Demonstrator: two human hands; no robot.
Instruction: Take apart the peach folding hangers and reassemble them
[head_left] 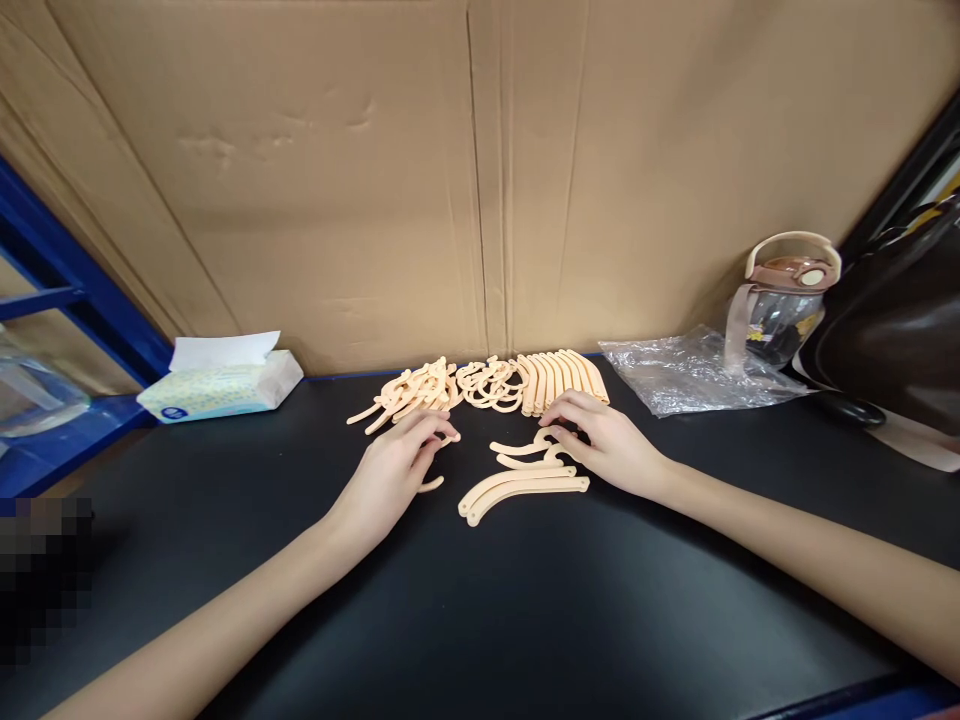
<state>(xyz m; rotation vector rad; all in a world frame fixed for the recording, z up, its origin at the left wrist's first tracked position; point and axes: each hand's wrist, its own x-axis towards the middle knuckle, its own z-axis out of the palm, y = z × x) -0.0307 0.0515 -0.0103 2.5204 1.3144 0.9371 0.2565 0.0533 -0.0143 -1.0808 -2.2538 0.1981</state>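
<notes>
Peach-coloured plastic hanger parts lie on a black table [480, 610]. My left hand [394, 470] rests palm down with its fingers curled over a small curved piece [433, 484]. My right hand [600, 440] lies on the table with fingertips touching a hook-shaped piece [529, 447]. Between the hands lie two long curved arms [521, 488]. Behind them sit a loose pile of parts [409, 393], a cluster of hooks [491, 383] and a neat row of arms [562, 378].
A tissue pack [221, 385] stands at the back left by a blue rack [75, 290]. A crumpled clear plastic bag [690, 370], a lidded water bottle [784, 300] and a dark bag [892, 330] are at the back right. Cardboard [450, 170] walls the rear.
</notes>
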